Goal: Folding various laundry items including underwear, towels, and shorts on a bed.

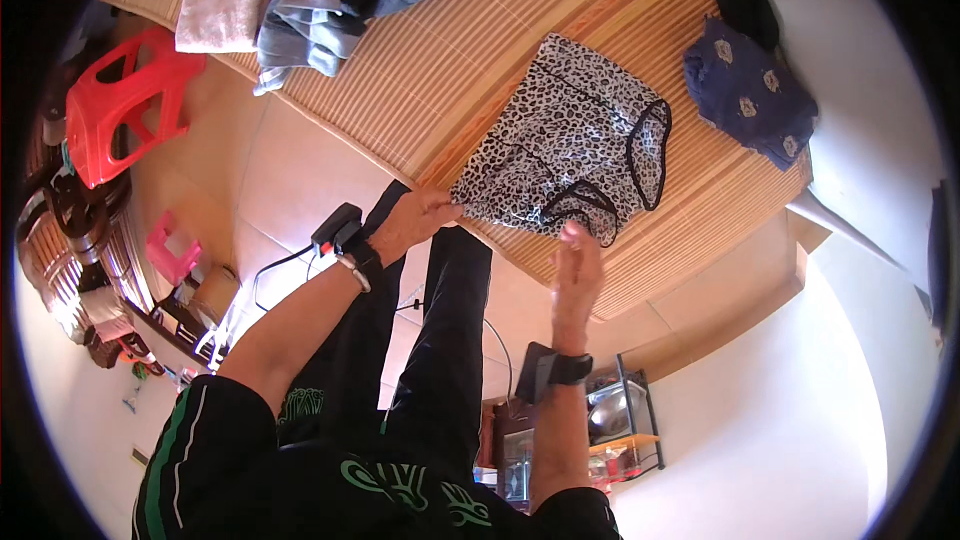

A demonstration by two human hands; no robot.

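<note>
A leopard-print garment with black trim (559, 131) lies spread on a bamboo mat (420, 97). My left hand (420, 221) pinches the garment's near left corner at the mat's edge, thumb and fingers closed on the cloth. My right hand (576, 266) is at the garment's near edge, beside a black-trimmed opening, with its fingertips close to the cloth. Whether those fingers grip any of it cannot be told. Both wrists wear strapped black devices, and the left one a watch as well.
Folded clothes and a pink towel (221, 0) lie at the mat's far left. A folded navy patterned cloth (750, 94) is at the right, by the wall. A red plastic stool (124, 112) and a smaller pink stool (172, 247) stand on the tiled floor at left.
</note>
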